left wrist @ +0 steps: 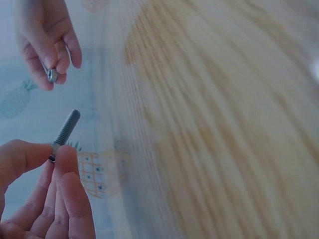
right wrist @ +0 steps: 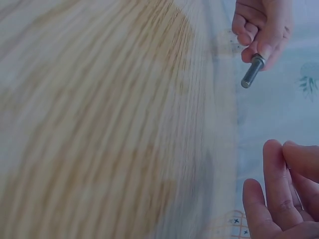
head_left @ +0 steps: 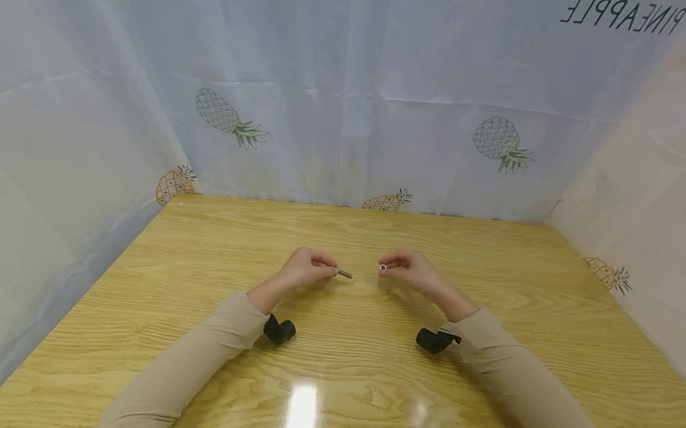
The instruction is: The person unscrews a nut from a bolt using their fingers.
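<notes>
My left hand (head_left: 308, 267) pinches a grey metal bolt (left wrist: 67, 128) by its head, between thumb and fingertips. The threaded shank sticks out toward the right hand, tilted slightly down in the head view. Across a short gap, my right hand (head_left: 412, 271) pinches a small metal nut (head_left: 383, 268) at its fingertips, the hole showing in the head view. Bolt and nut are apart, both held above the table. In the right wrist view the bolt (right wrist: 252, 71) points down from the left hand, while the right fingers (right wrist: 278, 174) hide the nut.
Both hands are over a wood-grain table (head_left: 346, 382). Black wrist-worn devices (head_left: 279, 331) hang under the sleeves near the tabletop. A pale curtain (head_left: 347, 143) with pineapple prints encloses the back and sides. A tiny white speck (head_left: 181, 203) lies at the far left corner.
</notes>
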{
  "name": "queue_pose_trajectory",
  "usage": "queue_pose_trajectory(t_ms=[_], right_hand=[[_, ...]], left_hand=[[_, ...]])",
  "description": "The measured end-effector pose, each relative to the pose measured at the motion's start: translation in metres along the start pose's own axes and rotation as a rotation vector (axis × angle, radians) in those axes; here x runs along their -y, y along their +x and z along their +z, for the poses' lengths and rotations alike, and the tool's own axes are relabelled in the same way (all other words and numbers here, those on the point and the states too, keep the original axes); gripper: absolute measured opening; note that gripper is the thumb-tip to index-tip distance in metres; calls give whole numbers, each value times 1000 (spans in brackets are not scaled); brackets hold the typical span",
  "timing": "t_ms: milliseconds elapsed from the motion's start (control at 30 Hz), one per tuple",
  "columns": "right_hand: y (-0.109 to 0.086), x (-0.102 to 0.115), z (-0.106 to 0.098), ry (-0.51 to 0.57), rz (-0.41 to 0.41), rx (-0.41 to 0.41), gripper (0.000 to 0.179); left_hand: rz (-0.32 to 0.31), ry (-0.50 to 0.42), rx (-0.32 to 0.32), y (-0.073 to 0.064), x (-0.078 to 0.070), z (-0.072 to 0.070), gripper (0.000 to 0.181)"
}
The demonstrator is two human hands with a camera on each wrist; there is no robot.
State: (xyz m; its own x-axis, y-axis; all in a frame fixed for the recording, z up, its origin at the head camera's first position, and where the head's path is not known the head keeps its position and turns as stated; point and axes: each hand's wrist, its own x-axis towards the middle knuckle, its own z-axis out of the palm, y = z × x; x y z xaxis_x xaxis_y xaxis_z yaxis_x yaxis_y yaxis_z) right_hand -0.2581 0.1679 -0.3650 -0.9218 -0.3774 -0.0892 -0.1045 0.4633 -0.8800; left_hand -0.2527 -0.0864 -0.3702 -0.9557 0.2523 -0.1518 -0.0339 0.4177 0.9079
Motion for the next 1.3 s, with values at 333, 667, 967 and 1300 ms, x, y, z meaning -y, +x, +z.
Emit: queue_pose_trajectory(t_ms=[333,667,967,1300], right_hand=[[0,-3,-1,-49,-1,25,35],[1,-4,-3,-57,24,38,34],[1,-6,-3,-57,18,48,33],[1,-8,-4,-76,63,52,32]], left_hand=[[13,76,57,1,3,-3,22],[12,137,57,-1,3,-4,21],[40,219,97,0,3,-4,18],[34,237,108,0,3,-6,17]])
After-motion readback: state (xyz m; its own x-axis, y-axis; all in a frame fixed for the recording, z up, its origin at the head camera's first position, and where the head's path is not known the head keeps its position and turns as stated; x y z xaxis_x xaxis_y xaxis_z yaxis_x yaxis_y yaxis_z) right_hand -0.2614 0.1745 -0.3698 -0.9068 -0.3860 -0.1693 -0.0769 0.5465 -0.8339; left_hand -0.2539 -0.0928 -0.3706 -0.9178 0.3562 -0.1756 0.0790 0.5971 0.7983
